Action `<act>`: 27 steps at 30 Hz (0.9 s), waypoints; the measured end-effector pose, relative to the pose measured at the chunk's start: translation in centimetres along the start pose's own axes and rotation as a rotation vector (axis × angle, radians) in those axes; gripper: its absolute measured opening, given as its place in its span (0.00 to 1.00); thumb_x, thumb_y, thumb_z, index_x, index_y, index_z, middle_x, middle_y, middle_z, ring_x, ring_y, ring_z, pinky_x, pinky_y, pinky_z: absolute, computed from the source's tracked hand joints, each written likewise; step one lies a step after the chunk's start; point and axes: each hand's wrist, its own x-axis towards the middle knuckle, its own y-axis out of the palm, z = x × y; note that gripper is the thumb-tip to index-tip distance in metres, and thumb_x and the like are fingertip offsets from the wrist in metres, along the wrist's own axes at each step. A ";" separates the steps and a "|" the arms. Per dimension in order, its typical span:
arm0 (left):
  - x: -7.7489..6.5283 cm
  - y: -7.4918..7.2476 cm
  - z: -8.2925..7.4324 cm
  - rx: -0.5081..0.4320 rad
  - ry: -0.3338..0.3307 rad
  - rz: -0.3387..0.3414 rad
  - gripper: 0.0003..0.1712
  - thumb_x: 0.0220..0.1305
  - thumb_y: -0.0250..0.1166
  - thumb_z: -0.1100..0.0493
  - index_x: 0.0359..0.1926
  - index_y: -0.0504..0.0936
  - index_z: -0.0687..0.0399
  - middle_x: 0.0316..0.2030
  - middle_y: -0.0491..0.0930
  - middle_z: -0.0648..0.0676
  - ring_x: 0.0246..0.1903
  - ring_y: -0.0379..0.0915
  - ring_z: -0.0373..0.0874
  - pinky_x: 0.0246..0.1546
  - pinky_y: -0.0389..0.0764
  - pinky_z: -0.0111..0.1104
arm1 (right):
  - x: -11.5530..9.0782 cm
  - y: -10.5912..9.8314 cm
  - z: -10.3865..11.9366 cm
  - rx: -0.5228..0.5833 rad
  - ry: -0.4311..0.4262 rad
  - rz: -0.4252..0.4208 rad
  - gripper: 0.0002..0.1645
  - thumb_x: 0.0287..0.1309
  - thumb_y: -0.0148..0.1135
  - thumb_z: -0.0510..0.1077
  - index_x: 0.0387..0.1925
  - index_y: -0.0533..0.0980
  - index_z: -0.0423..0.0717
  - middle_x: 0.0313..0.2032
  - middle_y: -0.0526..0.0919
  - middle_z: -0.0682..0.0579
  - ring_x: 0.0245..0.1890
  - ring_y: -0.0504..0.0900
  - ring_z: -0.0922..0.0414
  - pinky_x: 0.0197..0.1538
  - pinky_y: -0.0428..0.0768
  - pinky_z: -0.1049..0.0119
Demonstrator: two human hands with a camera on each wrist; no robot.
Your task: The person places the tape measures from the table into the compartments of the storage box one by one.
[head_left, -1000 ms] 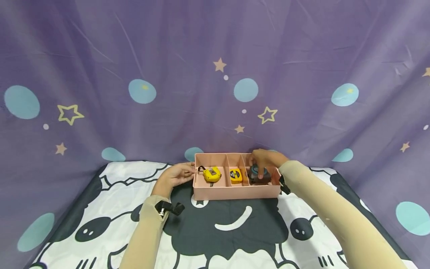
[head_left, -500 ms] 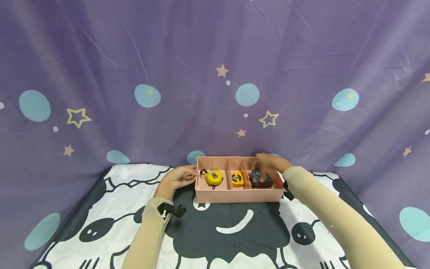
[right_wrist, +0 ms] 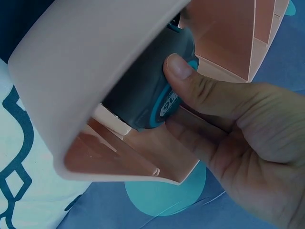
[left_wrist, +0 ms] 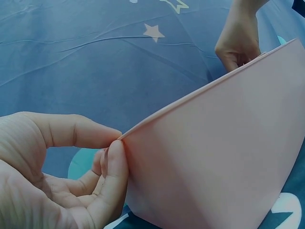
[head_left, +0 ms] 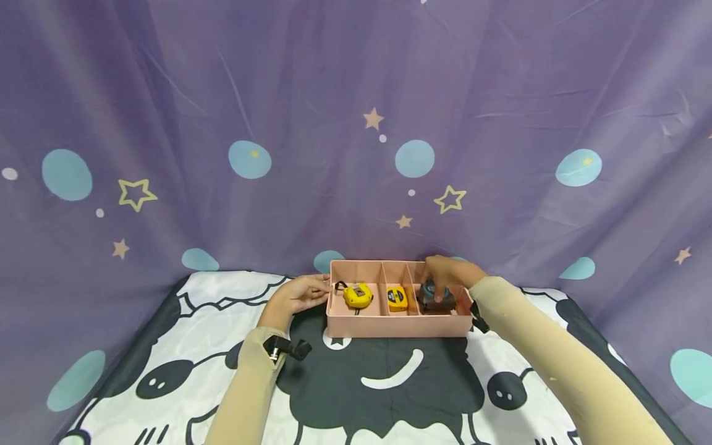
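Note:
A pink divided box (head_left: 397,326) stands on the cloth, its long side towards me. My left hand (head_left: 303,293) pinches the box's left rim between thumb and finger, as the left wrist view shows close up. In the box's right compartment my right hand (head_left: 450,272) grips a dark grey and teal tape measure (right_wrist: 150,88), thumb across its face. A yellow tape measure (head_left: 358,295) with a black wrist strap lies in the wide left compartment. The narrow middle compartment holds a smaller yellow tape measure (head_left: 397,298) with a dark label.
Under the box spreads a black and white cartoon-sheep cloth (head_left: 384,405). Right behind the box hangs a purple curtain (head_left: 311,204) with stars and blue dots. Thin upright dividers part the box's compartments.
The whole head view has shifted slightly down and to the right. Both hands keep their holds, and the tape measures stay in their compartments.

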 end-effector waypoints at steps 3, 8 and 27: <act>0.0 0.1 -0.3 0.006 0.003 -0.003 0.36 0.68 0.54 0.76 0.74 0.54 0.69 0.40 0.79 0.52 0.34 0.79 0.38 0.37 0.82 0.24 | 0.1 -0.2 -0.1 0.001 -0.022 0.017 0.26 0.43 0.83 0.34 0.48 0.86 0.37 0.48 0.89 0.44 0.44 0.86 0.53 0.49 0.87 0.62; -0.1 0.1 -0.4 -0.013 -0.003 -0.007 0.31 0.68 0.53 0.76 0.71 0.58 0.67 0.37 0.80 0.52 0.33 0.79 0.38 0.36 0.82 0.24 | 0.0 -0.4 -0.2 0.037 -0.016 0.053 0.27 0.47 0.79 0.32 0.53 0.83 0.36 0.51 0.88 0.41 0.44 0.84 0.55 0.48 0.87 0.63; 0.0 0.4 -0.3 -0.036 -0.020 0.007 0.34 0.68 0.53 0.76 0.73 0.55 0.67 0.34 0.81 0.51 0.30 0.78 0.37 0.35 0.82 0.24 | 0.1 0.2 -0.3 -0.051 -0.083 -0.065 0.17 0.37 0.86 0.36 0.31 0.86 0.38 0.27 0.86 0.50 0.26 0.68 0.62 0.30 0.72 0.72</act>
